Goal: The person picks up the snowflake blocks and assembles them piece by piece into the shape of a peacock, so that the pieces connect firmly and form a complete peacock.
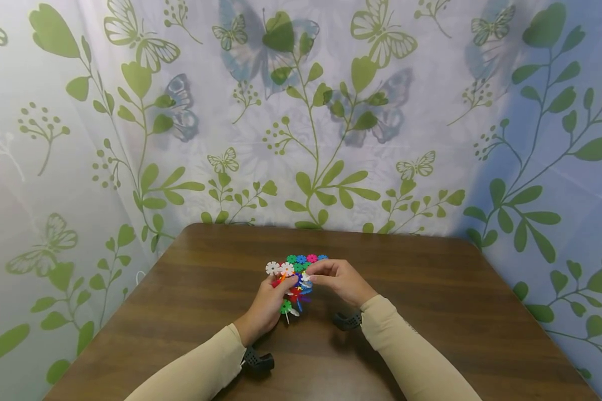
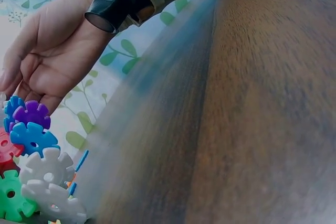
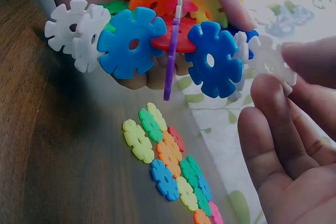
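A cluster of interlocked flower-shaped plastic discs (image 3: 131, 43), in blue, white, red, orange, yellow, green and purple, is held above the table. My left hand (image 1: 266, 306) grips it from the left, with the thumb over the near side. My right hand (image 1: 346, 284) is at the cluster's right side. In the right wrist view its thumb and fingers pinch a white flower disc (image 3: 269, 62) at the cluster's edge, against another white disc. The left wrist view shows the cluster's white and green discs (image 2: 47, 166) close up, partly cut off by the frame.
Several loose flower discs (image 3: 169, 153) lie flat on the brown wooden table (image 1: 406, 278) beyond the hands. Black wrist cameras (image 1: 258, 361) hang under both sleeves. A curtain with leaves and butterflies (image 1: 301, 139) stands behind the table.
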`<act>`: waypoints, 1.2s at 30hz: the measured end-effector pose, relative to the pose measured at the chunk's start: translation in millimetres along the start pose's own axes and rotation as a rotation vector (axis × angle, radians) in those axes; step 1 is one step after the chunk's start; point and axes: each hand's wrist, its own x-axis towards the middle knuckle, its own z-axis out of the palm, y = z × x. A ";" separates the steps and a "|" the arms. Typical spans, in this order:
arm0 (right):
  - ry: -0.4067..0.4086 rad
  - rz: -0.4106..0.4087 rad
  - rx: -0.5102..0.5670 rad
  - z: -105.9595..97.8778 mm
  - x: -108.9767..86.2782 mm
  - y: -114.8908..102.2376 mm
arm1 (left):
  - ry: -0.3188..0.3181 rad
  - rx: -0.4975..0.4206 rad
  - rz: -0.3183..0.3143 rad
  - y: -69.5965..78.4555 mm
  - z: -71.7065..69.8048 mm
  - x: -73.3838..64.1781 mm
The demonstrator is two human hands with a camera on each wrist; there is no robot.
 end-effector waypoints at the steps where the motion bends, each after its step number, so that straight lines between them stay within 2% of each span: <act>1: 0.000 0.004 0.006 -0.1 -0.1 0.6 | -0.004 0.004 0.002 0.1 0.1 -0.3; 11: -0.008 0.057 0.100 2.6 0.4 4.2 | -0.036 0.002 -0.007 -0.7 -4.2 1.1; 17: -0.014 0.063 0.141 3.0 -1.4 1.4 | -0.096 0.019 -0.004 1.2 -6.2 0.2; 23: -0.036 0.065 0.167 3.3 -3.4 1.9 | -0.100 0.126 0.003 3.4 -6.8 -3.1; 27: -0.042 0.074 0.193 4.4 -3.6 4.2 | -0.084 0.153 0.004 3.9 -5.9 -5.6; 32: -0.007 0.042 0.092 1.5 -1.6 5.9 | -0.056 0.088 -0.016 2.4 -2.2 -3.5; 36: 0.072 0.033 0.016 -8.7 -0.1 6.7 | 0.001 0.029 -0.042 2.1 3.0 0.7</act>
